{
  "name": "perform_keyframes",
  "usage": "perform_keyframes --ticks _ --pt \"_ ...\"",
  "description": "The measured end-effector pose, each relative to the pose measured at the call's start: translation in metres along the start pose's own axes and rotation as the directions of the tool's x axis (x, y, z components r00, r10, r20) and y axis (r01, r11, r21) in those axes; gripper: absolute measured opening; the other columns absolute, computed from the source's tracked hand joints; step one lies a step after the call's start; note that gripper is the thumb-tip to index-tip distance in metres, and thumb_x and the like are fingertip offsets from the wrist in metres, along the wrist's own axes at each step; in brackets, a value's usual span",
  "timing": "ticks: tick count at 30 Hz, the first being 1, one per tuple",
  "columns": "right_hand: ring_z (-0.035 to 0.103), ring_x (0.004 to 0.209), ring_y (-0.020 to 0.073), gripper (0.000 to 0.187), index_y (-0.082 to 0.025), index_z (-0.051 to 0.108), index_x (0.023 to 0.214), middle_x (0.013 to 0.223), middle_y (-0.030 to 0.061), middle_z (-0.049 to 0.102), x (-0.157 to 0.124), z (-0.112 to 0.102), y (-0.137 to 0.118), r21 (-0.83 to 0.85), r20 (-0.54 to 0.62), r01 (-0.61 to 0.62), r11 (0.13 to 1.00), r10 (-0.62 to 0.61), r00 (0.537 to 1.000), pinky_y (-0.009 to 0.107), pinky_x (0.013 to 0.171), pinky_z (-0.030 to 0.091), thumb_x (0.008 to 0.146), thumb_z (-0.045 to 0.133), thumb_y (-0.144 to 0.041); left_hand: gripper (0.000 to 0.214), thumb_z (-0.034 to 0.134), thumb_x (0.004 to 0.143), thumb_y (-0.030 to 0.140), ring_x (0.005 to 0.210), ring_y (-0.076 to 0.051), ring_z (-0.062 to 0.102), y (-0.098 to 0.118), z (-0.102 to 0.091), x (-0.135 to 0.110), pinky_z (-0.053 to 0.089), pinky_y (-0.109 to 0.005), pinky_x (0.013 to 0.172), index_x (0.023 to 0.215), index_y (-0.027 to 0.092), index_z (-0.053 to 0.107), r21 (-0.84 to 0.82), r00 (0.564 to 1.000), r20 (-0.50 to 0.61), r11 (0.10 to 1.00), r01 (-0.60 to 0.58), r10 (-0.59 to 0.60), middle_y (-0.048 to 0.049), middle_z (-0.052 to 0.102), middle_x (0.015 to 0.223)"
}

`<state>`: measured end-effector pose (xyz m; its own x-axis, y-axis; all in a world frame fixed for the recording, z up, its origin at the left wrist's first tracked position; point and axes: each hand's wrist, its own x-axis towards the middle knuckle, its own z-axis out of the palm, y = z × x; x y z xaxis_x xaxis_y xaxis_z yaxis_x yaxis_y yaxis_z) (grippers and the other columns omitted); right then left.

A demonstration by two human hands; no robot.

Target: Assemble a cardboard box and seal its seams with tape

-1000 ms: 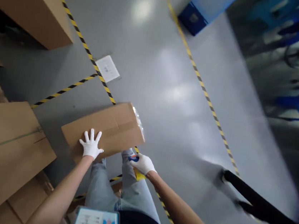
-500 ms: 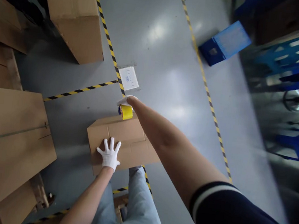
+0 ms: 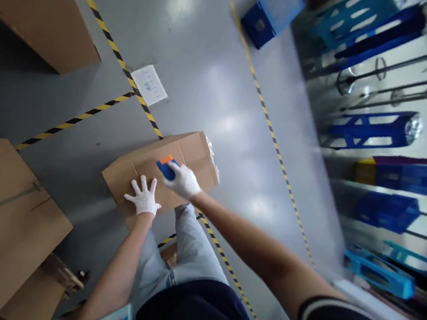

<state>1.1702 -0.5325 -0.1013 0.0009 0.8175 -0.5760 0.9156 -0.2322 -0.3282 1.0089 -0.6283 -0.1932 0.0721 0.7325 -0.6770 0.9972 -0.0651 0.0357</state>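
A closed cardboard box point(image 3: 195, 153) lies on the grey floor in front of my legs. My left hand point(image 3: 143, 198), in a white glove, rests flat on its top with the fingers spread. My right hand point(image 3: 185, 181), gloved too, is closed around a blue and orange tape dispenser point(image 3: 167, 168) above the middle of the box, just right of my left hand. My fingers and palm hide much of the dispenser. Shiny, crinkled clear material point(image 3: 213, 159) shows along the box's right end.
Large cartons point(image 3: 6, 218) stand at the left, with another carton point(image 3: 41, 12) at the upper left. Yellow-black tape lines point(image 3: 88, 112) and a white sheet point(image 3: 149, 85) mark the floor. A blue bin point(image 3: 272, 13) stands beyond; blue stools point(image 3: 375, 129) line the right.
My right hand has come back from beyond the box's far edge to above its middle, carrying the tape dispenser. My left hand stays flat on the box. The view has shifted to the right.
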Motion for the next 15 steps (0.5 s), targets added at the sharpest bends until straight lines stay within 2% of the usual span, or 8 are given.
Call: perform_keyframes --ticks 1,3,5,6,8,11,13,15 --pt "0.064 0.084 0.0190 0.065 -0.027 0.056 0.139 0.104 0.0093 0.067 -0.051 0.012 0.019 0.009 0.011 -0.059 0.998 0.059 0.998 0.027 0.075 0.046 0.080 0.062 -0.053 0.124 0.089 0.057 0.059 0.150 -0.054 -0.002 0.000 -0.001 -0.001 0.021 -0.090 0.098 0.159 0.045 0.021 0.008 1.000 -0.010 1.000 -0.006 0.006 -0.0112 0.002 0.172" --pt "0.065 0.085 0.0202 0.064 -0.032 0.054 0.141 0.112 0.0098 0.064 -0.143 0.040 0.056 0.011 0.083 -0.142 0.990 0.141 0.987 0.028 0.072 0.045 0.081 0.060 -0.053 0.122 0.088 0.058 0.060 0.149 -0.054 0.000 0.001 -0.005 -0.002 0.022 -0.090 0.098 0.159 0.043 0.021 0.022 0.999 -0.030 1.000 -0.012 0.013 -0.0132 0.003 0.171" --pt "0.065 0.080 0.0214 0.063 -0.034 0.056 0.139 0.109 0.0094 0.063 -0.205 0.066 0.085 -0.028 0.201 -0.244 0.969 0.244 0.949 0.030 0.068 0.044 0.079 0.062 -0.053 0.120 0.085 0.061 0.061 0.149 -0.055 0.000 0.004 -0.008 -0.002 0.023 -0.089 0.097 0.160 0.041 0.022 0.035 0.999 -0.026 0.999 -0.018 0.018 -0.0162 0.003 0.170" --pt "0.065 0.079 0.0222 0.064 -0.034 0.055 0.139 0.107 0.0092 0.063 -0.220 0.078 0.095 -0.041 0.239 -0.275 0.961 0.277 0.931 0.030 0.067 0.043 0.079 0.062 -0.053 0.119 0.084 0.062 0.062 0.149 -0.056 -0.001 0.007 -0.010 -0.001 0.023 -0.089 0.097 0.160 0.039 0.021 0.042 1.000 -0.015 0.999 -0.018 0.019 -0.0176 0.002 0.170" --pt "0.066 0.081 0.0234 0.061 -0.034 0.055 0.138 0.105 0.0091 0.063 -0.217 0.098 0.109 -0.032 0.272 -0.312 0.949 0.309 0.911 0.031 0.067 0.043 0.081 0.060 -0.054 0.119 0.083 0.063 0.062 0.149 -0.057 -0.002 0.012 -0.012 0.000 0.023 -0.089 0.097 0.161 0.038 0.020 0.057 1.000 -0.001 0.998 -0.015 0.015 -0.0193 0.000 0.170" --pt "0.067 0.091 0.0247 0.056 -0.034 0.055 0.136 0.111 0.0101 0.065 -0.159 0.122 0.116 0.059 0.285 -0.355 0.933 0.325 0.902 0.033 0.074 0.045 0.083 0.059 -0.051 0.118 0.083 0.064 0.062 0.149 -0.057 -0.001 0.013 -0.014 -0.003 0.023 -0.089 0.097 0.161 0.038 0.020 0.079 0.999 -0.029 0.997 -0.011 0.013 -0.0193 0.001 0.170" --pt "0.068 0.094 0.0255 0.054 -0.030 0.058 0.135 0.115 0.0123 0.067 -0.120 0.134 0.114 0.095 0.324 -0.400 0.912 0.352 0.878 0.033 0.076 0.045 0.082 0.059 -0.045 0.112 0.081 0.068 0.060 0.151 -0.054 0.002 -0.001 -0.011 -0.013 0.020 -0.087 0.103 0.160 0.036 0.023 0.075 0.996 -0.055 0.995 -0.071 0.075 -0.0178 0.005 0.170" --pt "0.069 0.094 0.0261 0.051 -0.024 0.063 0.128 0.110 0.0144 0.070 -0.102 0.139 0.113 0.095 0.370 -0.432 0.897 0.371 0.852 0.033 0.075 0.046 0.081 0.059 -0.043 0.105 0.074 0.075 0.059 0.154 -0.046 0.005 -0.027 -0.002 -0.029 0.018 -0.075 0.116 0.161 0.026 0.024 -0.009 0.990 -0.116 0.997 -0.081 0.079 -0.0188 0.008 0.170"
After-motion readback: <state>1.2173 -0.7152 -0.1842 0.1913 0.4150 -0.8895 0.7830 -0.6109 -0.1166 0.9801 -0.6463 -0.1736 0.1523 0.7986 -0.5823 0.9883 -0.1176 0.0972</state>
